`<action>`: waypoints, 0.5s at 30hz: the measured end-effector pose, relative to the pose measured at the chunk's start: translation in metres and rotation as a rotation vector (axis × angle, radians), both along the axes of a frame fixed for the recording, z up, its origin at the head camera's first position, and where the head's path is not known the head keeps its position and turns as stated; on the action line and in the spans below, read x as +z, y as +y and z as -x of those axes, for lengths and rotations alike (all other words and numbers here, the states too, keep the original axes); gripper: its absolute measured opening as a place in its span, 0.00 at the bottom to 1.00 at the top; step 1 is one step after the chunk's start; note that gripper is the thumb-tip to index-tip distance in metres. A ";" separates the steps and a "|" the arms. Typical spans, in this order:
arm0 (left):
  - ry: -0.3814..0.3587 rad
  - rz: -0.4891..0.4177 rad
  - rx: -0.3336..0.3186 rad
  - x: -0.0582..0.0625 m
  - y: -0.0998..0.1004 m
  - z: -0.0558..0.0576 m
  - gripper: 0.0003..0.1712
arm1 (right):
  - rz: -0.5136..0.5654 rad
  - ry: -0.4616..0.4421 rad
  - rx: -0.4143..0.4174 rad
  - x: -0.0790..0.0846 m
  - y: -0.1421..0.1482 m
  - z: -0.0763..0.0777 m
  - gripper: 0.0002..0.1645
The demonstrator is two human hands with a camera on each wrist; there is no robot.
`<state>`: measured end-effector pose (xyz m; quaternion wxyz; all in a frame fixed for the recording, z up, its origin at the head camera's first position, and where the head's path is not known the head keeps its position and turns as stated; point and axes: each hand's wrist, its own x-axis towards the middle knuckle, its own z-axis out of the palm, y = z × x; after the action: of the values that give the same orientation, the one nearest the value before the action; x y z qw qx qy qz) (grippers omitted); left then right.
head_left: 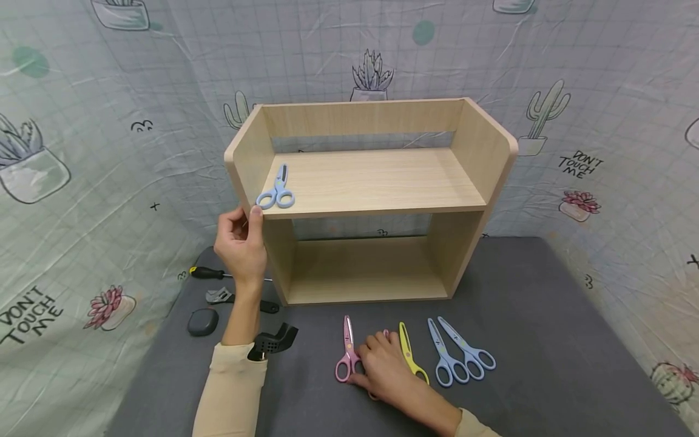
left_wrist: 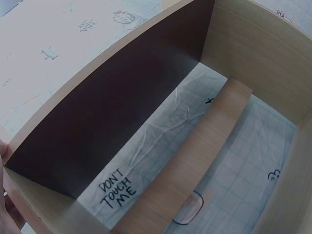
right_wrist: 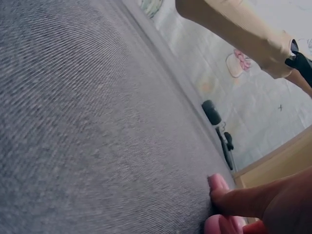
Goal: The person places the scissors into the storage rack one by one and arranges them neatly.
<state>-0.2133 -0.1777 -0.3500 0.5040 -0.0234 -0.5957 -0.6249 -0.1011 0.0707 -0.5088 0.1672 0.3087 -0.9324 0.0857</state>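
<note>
A two-tier wooden shelf [head_left: 377, 209] stands on the dark table. My left hand [head_left: 240, 243] grips the front edge of its left side panel, thumb in front and fingers bent. The left wrist view looks into the shelf; only a bit of the hand [left_wrist: 7, 209] shows at the left edge. Blue scissors [head_left: 276, 193] lie on the upper board near that hand. Low over the table, my right hand [head_left: 382, 367] pinches the handles of pink scissors [head_left: 348, 340]; a pink handle [right_wrist: 219, 225] shows beside the thumb in the right wrist view. Another pink tip [head_left: 386, 332] pokes out beyond its fingers.
Yellow scissors [head_left: 406, 343] lie just right of my right hand, followed by two blue pairs [head_left: 445, 358], [head_left: 471, 352]. Left of the shelf are a screwdriver [head_left: 207, 272], an adjustable wrench [head_left: 220, 295] and a dark computer mouse [head_left: 202, 322]. A patterned sheet [head_left: 164, 139] hangs behind.
</note>
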 end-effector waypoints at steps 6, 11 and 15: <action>-0.006 -0.006 0.000 0.000 0.000 0.000 0.14 | -0.025 -0.086 0.010 0.005 0.000 0.003 0.22; -0.003 0.000 0.001 -0.002 -0.002 0.000 0.14 | -0.035 -0.126 0.014 0.008 -0.001 0.007 0.17; -0.004 0.003 0.007 -0.001 -0.001 0.000 0.14 | -0.039 -0.087 0.018 0.009 -0.001 0.009 0.17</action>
<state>-0.2137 -0.1789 -0.3513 0.5049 -0.0207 -0.5977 -0.6224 -0.1098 0.0699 -0.4994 0.1199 0.3164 -0.9374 0.0824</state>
